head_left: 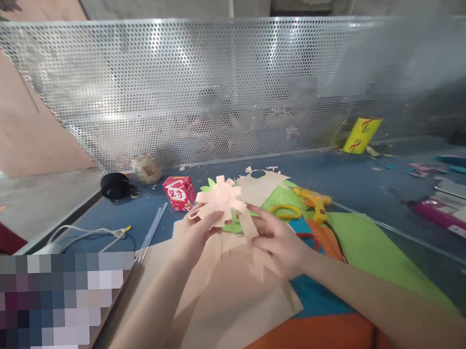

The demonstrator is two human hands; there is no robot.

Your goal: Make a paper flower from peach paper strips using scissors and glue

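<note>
Between my hands is a pale pink paper flower (221, 196) with strip-like petals round a round middle. My left hand (196, 229) grips its lower left side, thumb on the front. A paper strip (249, 226) hangs at the flower's lower right, and the fingers of my right hand (275, 239) are closed on it. Whether the strip is joined to the flower I cannot tell. Green leaf shapes (208, 185) show behind the flower. Below my hands lie large pale paper sheets (229, 297).
A yellow glue gun (314, 201) lies right of my hands, near yellow-handled scissors (286, 212) and green paper (373, 251). Beyond stand a red box (179, 192) and yellow roll (361, 134). Glue sticks (154, 228) lie left. A perforated metal screen (214, 83) borders the back.
</note>
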